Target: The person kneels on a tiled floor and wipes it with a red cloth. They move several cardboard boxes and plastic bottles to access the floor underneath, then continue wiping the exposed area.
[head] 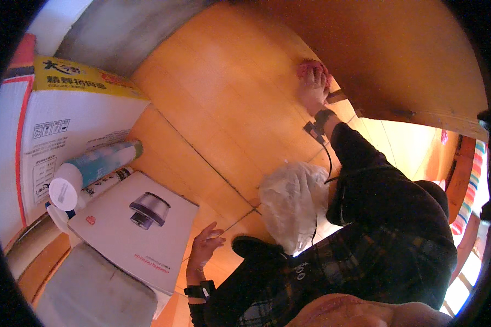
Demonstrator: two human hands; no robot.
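Note:
My right hand (pixel 316 88) reaches forward and presses on a crumpled red cloth (pixel 307 67), beside the lower edge of a wooden panel (pixel 393 73). A dark band with a small cabled device (pixel 314 131) sits at that wrist. My left hand (pixel 206 245) hovers over the tiled floor (pixel 212 90), fingers spread and holding nothing. Left of it lies a white carton (pixel 147 245) with a picture of a kitchen appliance. Between my arms, a translucent white plastic bag (pixel 290 200) rests close to my dark shoe (pixel 255 246).
A large white and yellow carton (pixel 82 114) stands at the left. Against it lies a white and teal bottle or canister (pixel 98 165), with a slimmer cylinder (pixel 106 184) alongside. A grey stool or lid (pixel 98 286) is at lower left. Striped fabric (pixel 470 192) shows at far right.

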